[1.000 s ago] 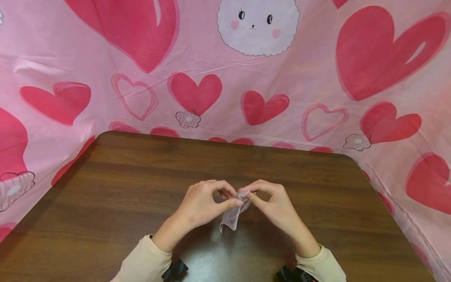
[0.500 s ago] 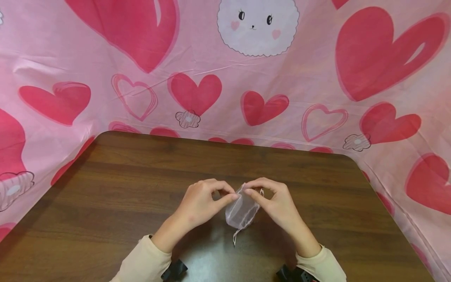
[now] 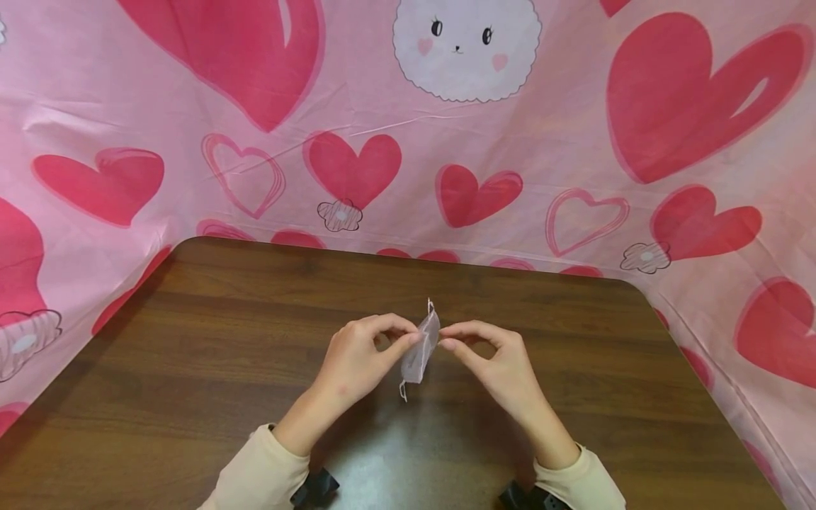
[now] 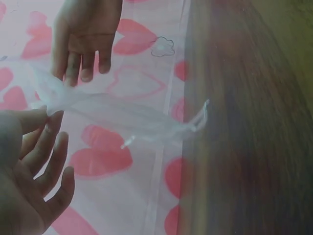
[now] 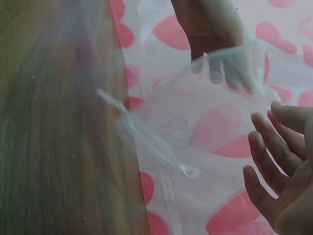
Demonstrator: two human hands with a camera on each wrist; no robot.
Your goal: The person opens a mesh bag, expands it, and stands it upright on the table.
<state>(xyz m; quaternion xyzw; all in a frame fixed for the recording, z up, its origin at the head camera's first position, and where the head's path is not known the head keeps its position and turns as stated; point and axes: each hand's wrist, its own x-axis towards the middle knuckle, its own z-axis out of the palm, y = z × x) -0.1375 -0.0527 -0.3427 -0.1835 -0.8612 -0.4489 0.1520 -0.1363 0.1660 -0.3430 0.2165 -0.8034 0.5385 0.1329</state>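
Holds a sheer, whitish pouch (image 3: 419,358) in the left hand (image 3: 357,358), pinching one side of it between thumb and index finger. Lets the other left fingers (image 4: 56,164) curve loosely apart, clear of the fabric. Has the right hand (image 3: 503,365) at the opposite side, with thumb and index finger drawn close together at the pouch's edge. Cannot tell from any view whether pinching that edge or only lying just beside it. Spreads the remaining right fingers (image 5: 276,146) in a loose curve, apart from one another.

Suspends the pouch in the air above the middle of the desk (image 3: 255,340), between both hands, tilted and narrow in the head view, with the far end leaning slightly right. Shows a thin upper loop (image 3: 430,304) pointing toward the far edge and a lower loop (image 3: 403,391) dangling toward the near one. Reveals printed hearts through the thin fabric in the right wrist view.

Wears cream sleeves (image 3: 261,471) and, at each wrist, a black device (image 3: 315,489). Faces a pink sheet (image 3: 382,106) with red hearts and a fluffy white cartoon figure (image 3: 465,74), hung behind the dark brown wood grain and along both sides.
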